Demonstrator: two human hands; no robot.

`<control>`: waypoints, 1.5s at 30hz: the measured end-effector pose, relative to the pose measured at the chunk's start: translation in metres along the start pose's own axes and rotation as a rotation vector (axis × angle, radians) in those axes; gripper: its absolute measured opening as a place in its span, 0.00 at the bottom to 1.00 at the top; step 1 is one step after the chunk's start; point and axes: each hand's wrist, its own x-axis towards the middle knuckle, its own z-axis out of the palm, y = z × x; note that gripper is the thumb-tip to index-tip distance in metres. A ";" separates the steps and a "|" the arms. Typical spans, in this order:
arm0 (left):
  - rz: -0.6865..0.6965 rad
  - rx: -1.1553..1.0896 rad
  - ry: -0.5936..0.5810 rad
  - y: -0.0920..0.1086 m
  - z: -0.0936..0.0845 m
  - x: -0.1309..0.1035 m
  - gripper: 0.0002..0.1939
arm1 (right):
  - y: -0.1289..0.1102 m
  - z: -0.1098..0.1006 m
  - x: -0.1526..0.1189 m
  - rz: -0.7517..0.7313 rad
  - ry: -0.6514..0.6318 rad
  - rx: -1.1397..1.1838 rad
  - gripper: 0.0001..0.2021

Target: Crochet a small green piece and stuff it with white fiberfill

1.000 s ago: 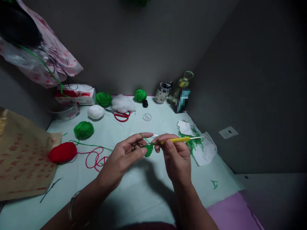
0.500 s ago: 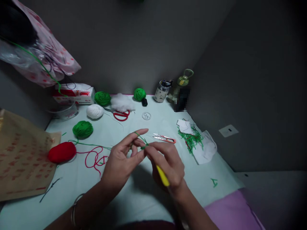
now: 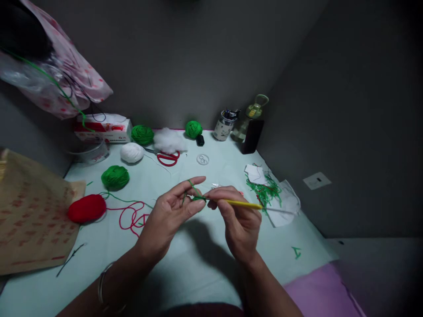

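My left hand (image 3: 172,215) pinches a small piece of green crochet work (image 3: 199,199) between thumb and fingers. A strand of green yarn (image 3: 194,188) runs over its raised index finger. My right hand (image 3: 241,220) is closed around a crochet hook (image 3: 244,204) with a yellow handle, held nearly level. The hook's tip meets the green piece at the left fingertips; the exact stitch is too small to make out. Behind the right hand, thread snips (image 3: 215,186) lie mostly hidden. Green yarn trails left toward a green yarn ball (image 3: 115,177).
A red yarn ball (image 3: 87,208) with loose red loops lies left, beside a brown paper bag (image 3: 36,220). Red-handled scissors (image 3: 168,158), white stuffing (image 3: 169,141) and a pen cup (image 3: 223,127) stand along the back. Green yarn scraps (image 3: 269,191) lie right.
My right hand has turned, so the hook's yellow handle swings from pointing down toward me to nearly level, pointing right. The right hand now covers most of the snips. My left hand stays nearly in place.
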 end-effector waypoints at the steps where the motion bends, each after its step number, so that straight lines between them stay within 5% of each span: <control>1: 0.008 -0.022 0.016 -0.001 0.001 0.000 0.23 | 0.000 0.001 -0.002 -0.078 -0.005 -0.103 0.14; 5: -0.123 -0.186 0.001 0.001 0.003 0.002 0.24 | 0.001 0.000 -0.007 -0.249 -0.015 -0.333 0.18; 10: -0.199 -0.286 0.047 0.009 -0.003 0.007 0.19 | -0.003 -0.015 0.005 0.063 0.218 0.207 0.13; 14: -0.107 -0.200 0.029 0.010 -0.002 0.005 0.20 | -0.002 -0.014 0.008 0.154 0.147 0.398 0.10; 21: -0.057 -0.085 0.009 0.004 -0.001 0.004 0.08 | -0.001 -0.005 0.003 0.131 0.147 0.318 0.10; 36: -0.066 -0.062 -0.004 0.006 0.001 0.003 0.07 | -0.002 -0.006 0.004 0.109 0.145 0.260 0.11; 45: -0.041 -0.057 -0.015 0.005 0.004 0.001 0.08 | -0.010 -0.008 -0.003 -0.067 0.052 -0.004 0.13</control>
